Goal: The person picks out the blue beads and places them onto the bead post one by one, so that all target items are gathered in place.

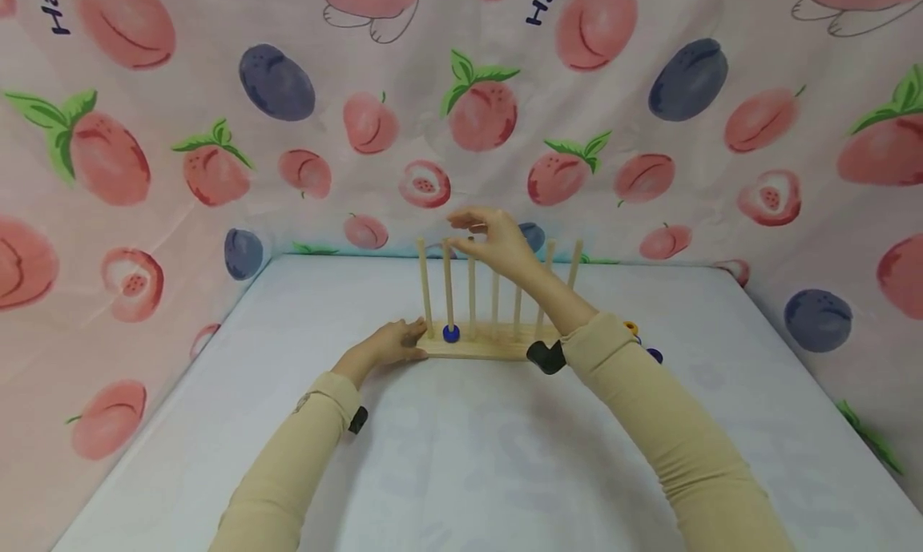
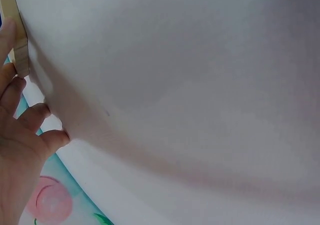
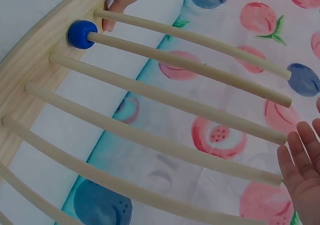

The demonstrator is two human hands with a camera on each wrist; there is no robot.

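A wooden base [image 1: 476, 349] with several upright pegs lies on the table. My left hand [image 1: 389, 344] grips its left end, thumb at the front edge and fingers near the leftmost peg. One blue bead [image 1: 451, 334] sits at the foot of the second peg from the left; the right wrist view shows that bead too. Above the pegs, my right hand [image 1: 497, 239] is raised at the level of their tops, holding nothing. In the right wrist view its fingers [image 3: 301, 155] are fairly straight, close to the tips of the middle pegs.
Right of the base, partly behind my right forearm, lie an orange ring [image 1: 630, 326] and a dark blue bead [image 1: 654, 356]. A white cloth [image 1: 461, 456] covers the table. Behind it hangs a fruit-print curtain [image 1: 433, 71].
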